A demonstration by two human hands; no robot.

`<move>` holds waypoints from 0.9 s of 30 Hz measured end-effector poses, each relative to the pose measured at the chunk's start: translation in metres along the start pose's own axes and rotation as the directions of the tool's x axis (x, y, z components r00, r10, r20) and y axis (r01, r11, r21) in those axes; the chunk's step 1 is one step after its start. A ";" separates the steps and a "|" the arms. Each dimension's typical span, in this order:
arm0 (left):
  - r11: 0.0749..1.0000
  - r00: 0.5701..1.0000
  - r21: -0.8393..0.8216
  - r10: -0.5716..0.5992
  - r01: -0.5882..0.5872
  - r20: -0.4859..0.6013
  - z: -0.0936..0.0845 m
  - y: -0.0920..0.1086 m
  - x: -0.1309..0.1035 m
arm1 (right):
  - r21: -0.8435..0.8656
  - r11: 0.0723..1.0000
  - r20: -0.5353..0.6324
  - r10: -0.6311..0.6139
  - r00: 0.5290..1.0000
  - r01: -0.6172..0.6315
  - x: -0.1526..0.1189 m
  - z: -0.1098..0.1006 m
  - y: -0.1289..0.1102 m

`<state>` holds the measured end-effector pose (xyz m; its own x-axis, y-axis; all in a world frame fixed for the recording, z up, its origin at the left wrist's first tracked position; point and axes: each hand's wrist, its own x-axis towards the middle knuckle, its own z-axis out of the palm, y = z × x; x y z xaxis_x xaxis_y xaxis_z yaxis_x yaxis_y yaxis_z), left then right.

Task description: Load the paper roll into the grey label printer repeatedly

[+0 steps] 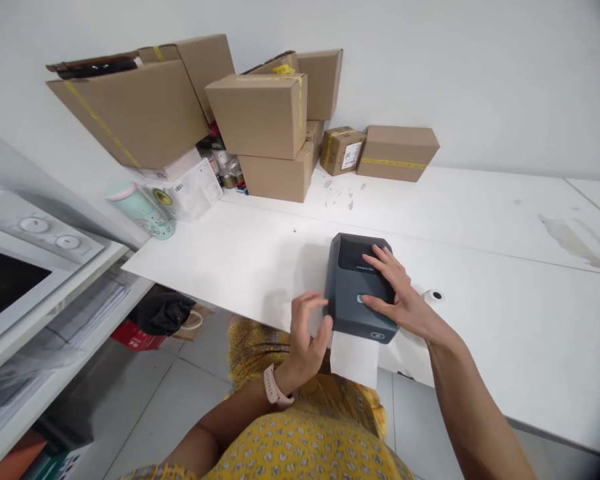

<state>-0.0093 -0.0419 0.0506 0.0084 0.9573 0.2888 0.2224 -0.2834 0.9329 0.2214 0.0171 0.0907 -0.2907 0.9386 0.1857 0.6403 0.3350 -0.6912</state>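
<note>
A dark grey label printer sits near the front edge of the white table. From its front a strip of white label paper hangs down past the table edge. My right hand lies over the printer's right side, fingers spread on the lid and the thumb on a small light button. At the printer's lower left corner is my left hand, fingers bent and apart, with nothing visible between them. Whether its fingertips touch the casing I cannot tell. A small white roll lies just right of the printer.
Several cardboard boxes are stacked at the back left, with two smaller boxes against the wall. A mint tumbler leans beside a white carton. On the far left, a microwave stands on a shelf.
</note>
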 end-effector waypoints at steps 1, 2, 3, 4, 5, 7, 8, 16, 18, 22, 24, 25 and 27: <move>1.000 1.000 -0.010 -0.003 0.003 0.005 0.004 0.001 0.008 | 0.022 1.000 -0.024 0.017 1.000 -0.016 -0.001 0.002 0.001; 0.999 0.999 -0.036 -0.035 0.036 0.027 0.009 0.001 0.015 | 0.044 0.998 -0.047 0.035 0.998 -0.033 -0.002 0.004 0.002; 0.994 0.995 -0.073 -0.079 0.083 0.058 0.014 0.000 0.022 | 0.065 0.997 -0.069 0.053 0.996 -0.048 -0.003 0.006 0.002; 0.985 0.988 -0.115 -0.122 0.132 0.092 0.020 -0.002 0.027 | 0.084 0.994 -0.088 0.070 0.994 -0.062 -0.004 0.008 0.003; 0.972 0.979 -0.153 -0.159 0.178 0.128 0.025 -0.005 0.031 | 0.101 0.992 -0.102 0.086 0.991 -0.075 -0.005 0.010 0.004; 0.947 0.958 -0.203 -0.209 0.248 0.194 0.032 -0.011 0.034 | 0.123 0.988 -0.116 0.107 0.987 -0.093 -0.006 0.012 0.005; 0.939 0.951 -0.215 -0.222 0.267 0.213 0.033 -0.014 0.034 | 0.131 0.987 -0.117 0.113 0.987 -0.098 -0.007 0.012 0.005; 0.925 0.939 -0.234 -0.242 0.299 0.244 0.031 -0.011 0.035 | 0.196 0.973 -0.130 0.145 0.981 -0.118 -0.004 0.013 -0.002; 0.910 0.926 -0.245 -0.269 0.335 0.264 0.027 -0.009 0.028 | 0.209 0.972 -0.144 0.143 0.979 -0.111 -0.008 0.015 -0.001; 0.933 0.936 -0.117 -0.324 0.340 0.139 0.009 -0.010 -0.004 | 0.304 0.944 -0.166 0.185 0.968 -0.128 -0.024 0.023 0.006; 0.926 0.926 -0.052 -0.371 0.375 0.073 0.001 -0.011 -0.020 | 0.346 0.927 -0.181 0.215 0.960 -0.143 -0.032 0.028 0.008; 0.914 0.913 -0.038 -0.398 0.403 0.091 -0.001 -0.012 -0.025 | 0.355 0.924 -0.196 0.225 0.955 -0.145 -0.035 0.032 0.008; 0.885 0.870 -0.045 -0.445 0.464 0.213 -0.003 -0.013 -0.029 | 0.359 0.922 -0.249 0.242 0.938 -0.142 -0.041 0.040 0.007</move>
<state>-0.0148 -0.0667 0.0310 0.1162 0.9708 -0.2097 0.1566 0.1906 0.9691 0.2094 -0.0222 0.0501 0.0594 0.9816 0.1813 0.3767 0.1462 -0.9147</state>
